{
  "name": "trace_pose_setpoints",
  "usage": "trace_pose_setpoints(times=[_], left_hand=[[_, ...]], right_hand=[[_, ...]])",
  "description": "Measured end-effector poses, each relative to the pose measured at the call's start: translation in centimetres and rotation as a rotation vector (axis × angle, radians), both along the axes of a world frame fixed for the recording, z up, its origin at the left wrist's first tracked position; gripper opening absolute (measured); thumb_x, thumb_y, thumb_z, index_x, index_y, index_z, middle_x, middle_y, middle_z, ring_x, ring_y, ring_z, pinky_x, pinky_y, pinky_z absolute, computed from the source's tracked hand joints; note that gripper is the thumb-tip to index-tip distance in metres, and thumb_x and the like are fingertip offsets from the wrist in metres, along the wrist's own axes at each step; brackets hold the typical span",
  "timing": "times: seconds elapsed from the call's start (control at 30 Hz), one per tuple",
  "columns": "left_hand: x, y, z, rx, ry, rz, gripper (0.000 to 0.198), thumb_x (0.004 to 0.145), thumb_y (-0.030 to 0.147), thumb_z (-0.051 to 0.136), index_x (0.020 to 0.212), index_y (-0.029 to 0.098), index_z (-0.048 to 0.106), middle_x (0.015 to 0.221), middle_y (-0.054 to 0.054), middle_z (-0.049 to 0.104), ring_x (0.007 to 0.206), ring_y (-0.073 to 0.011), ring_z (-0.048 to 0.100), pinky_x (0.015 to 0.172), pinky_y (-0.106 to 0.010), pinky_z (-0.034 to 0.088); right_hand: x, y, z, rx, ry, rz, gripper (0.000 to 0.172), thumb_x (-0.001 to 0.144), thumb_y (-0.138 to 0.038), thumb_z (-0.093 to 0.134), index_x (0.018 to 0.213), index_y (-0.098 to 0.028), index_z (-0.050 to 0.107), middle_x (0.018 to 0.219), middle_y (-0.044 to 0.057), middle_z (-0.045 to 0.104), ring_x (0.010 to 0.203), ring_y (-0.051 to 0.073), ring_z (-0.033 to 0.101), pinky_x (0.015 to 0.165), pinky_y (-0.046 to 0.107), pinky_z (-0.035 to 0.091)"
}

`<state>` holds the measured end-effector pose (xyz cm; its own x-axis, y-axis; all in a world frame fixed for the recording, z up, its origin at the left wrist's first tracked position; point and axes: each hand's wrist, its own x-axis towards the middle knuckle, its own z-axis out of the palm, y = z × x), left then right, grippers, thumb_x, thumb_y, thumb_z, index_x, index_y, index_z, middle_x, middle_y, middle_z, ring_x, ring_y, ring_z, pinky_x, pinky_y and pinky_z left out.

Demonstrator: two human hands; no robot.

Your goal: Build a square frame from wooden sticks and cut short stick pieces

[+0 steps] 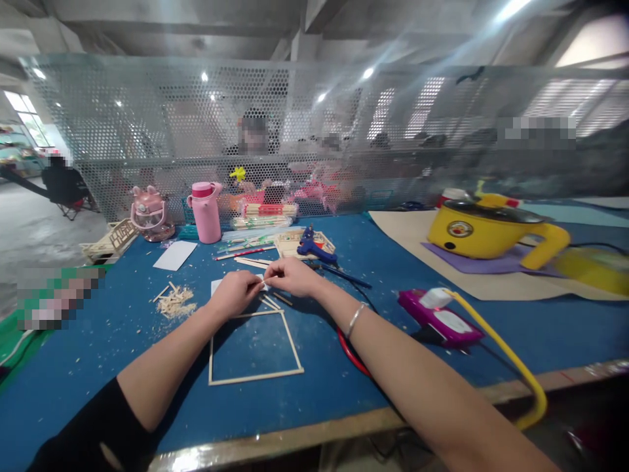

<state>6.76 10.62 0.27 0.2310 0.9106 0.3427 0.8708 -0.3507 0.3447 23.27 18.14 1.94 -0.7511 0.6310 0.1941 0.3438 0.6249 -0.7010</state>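
My left hand and my right hand meet over the middle of the table, fingertips pinched close together. Between them is something tiny and pale, too small to make out. Just below my hands lies a square frame of thin wooden sticks, flat on the blue table top. A few short loose sticks rest between the frame and my right hand. Partly hidden behind my left hand is a piece of white paper. A blue glue gun lies beyond my right hand.
Wood scraps are heaped at left near a white card. A pink bottle and bundled sticks stand before a perforated screen. At right are a yellow electric pot and a purple power strip with a yellow cord.
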Motion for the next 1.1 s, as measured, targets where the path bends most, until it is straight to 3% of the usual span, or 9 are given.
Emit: trace_pose_setpoints(times=[0.13, 0.37, 0.5, 0.7, 1.1], left_hand=[[-0.1, 1.1, -0.9, -0.035, 0.049, 0.089, 0.024, 0.083, 0.02, 0.048, 0.095, 0.018, 0.069, 0.086, -0.008, 0.066, 0.076, -0.0178, 0.06, 0.069, -0.025, 0.042], [-0.6, 1.9, -1.2, -0.115, 0.137, 0.086, 0.023, 0.081, 0.028, 0.053, 0.094, 0.021, 0.07, 0.083, -0.007, 0.065, 0.077, -0.0185, 0.06, 0.07, -0.025, 0.043], [-0.8, 2.1, -1.1, -0.134, 0.146, 0.08, 0.025, 0.082, 0.031, 0.052, 0.096, 0.022, 0.07, 0.086, -0.008, 0.067, 0.08, -0.0194, 0.061, 0.071, -0.026, 0.044], [-0.8, 2.1, -1.1, -0.143, 0.14, 0.087, 0.026, 0.081, 0.031, 0.053, 0.099, 0.022, 0.07, 0.093, -0.009, 0.068, 0.085, -0.0206, 0.062, 0.075, -0.027, 0.044], [-0.8, 2.1, -1.1, -0.151, 0.146, 0.09, 0.029, 0.082, 0.032, 0.051, 0.102, 0.021, 0.069, 0.093, -0.01, 0.068, 0.085, -0.0212, 0.062, 0.074, -0.027, 0.044]], right_hand=[[0.0, 0.7, -0.4, 0.134, -0.08, -0.044, 0.012, 0.069, -0.016, 0.058, 0.071, -0.015, 0.07, 0.065, 0.001, 0.065, 0.064, 0.013, 0.055, 0.063, 0.024, 0.037], [-0.4, 1.4, -1.7, 0.234, -0.188, -0.073, 0.014, 0.071, -0.015, 0.06, 0.076, -0.017, 0.072, 0.078, 0.004, 0.071, 0.076, 0.017, 0.06, 0.069, 0.025, 0.039], [-0.3, 1.4, -1.7, 0.222, -0.231, -0.027, 0.012, 0.07, -0.013, 0.062, 0.074, -0.018, 0.072, 0.072, 0.001, 0.07, 0.068, 0.014, 0.06, 0.064, 0.022, 0.04], [-0.4, 1.3, -1.8, 0.26, -0.221, -0.077, 0.013, 0.075, -0.015, 0.058, 0.079, -0.016, 0.071, 0.08, 0.004, 0.071, 0.075, 0.015, 0.061, 0.069, 0.023, 0.04], [-1.0, 1.0, -1.3, 0.312, -0.353, -0.125, 0.016, 0.077, -0.022, 0.057, 0.076, -0.018, 0.072, 0.073, 0.004, 0.07, 0.068, 0.016, 0.058, 0.058, 0.023, 0.033]])
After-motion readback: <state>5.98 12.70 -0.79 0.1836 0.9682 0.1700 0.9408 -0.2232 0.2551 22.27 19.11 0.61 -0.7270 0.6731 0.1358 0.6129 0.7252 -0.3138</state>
